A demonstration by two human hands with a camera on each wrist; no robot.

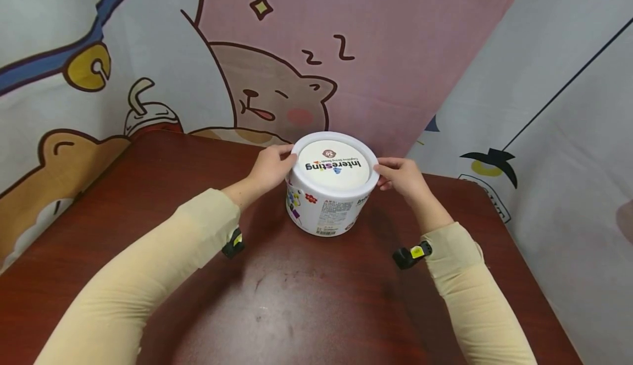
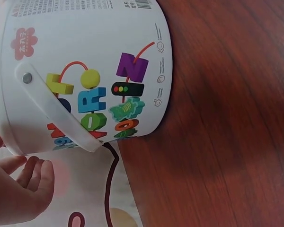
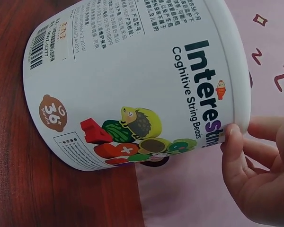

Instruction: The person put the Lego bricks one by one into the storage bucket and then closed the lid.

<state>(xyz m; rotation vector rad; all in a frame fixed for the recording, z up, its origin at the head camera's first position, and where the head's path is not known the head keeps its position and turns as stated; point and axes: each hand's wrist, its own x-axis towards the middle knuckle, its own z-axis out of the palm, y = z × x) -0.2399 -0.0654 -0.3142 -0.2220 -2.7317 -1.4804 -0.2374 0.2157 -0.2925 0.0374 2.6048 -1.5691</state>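
A round white tub of string beads (image 1: 338, 211) stands upright on the table, its white lid (image 1: 316, 181) in place with "Interesting" printed upside down from here. My left hand (image 1: 271, 168) holds the lid's rim on the left side, thumb and fingers at the edge. On the opposite side my right hand (image 1: 403, 177) pinches the rim between thumb and fingers. In the left wrist view a white strap handle (image 2: 57, 111) lies against the tub's printed wall. The right wrist view shows the right thumb (image 3: 233, 137) on the lid's edge.
The dark reddish-brown table (image 1: 277, 304) reaches toward me, with its back edge close behind the tub. A cartoon-printed cloth (image 1: 395, 40) hangs behind and at both sides. Black wrist devices (image 1: 412, 254) hang below both sleeves.
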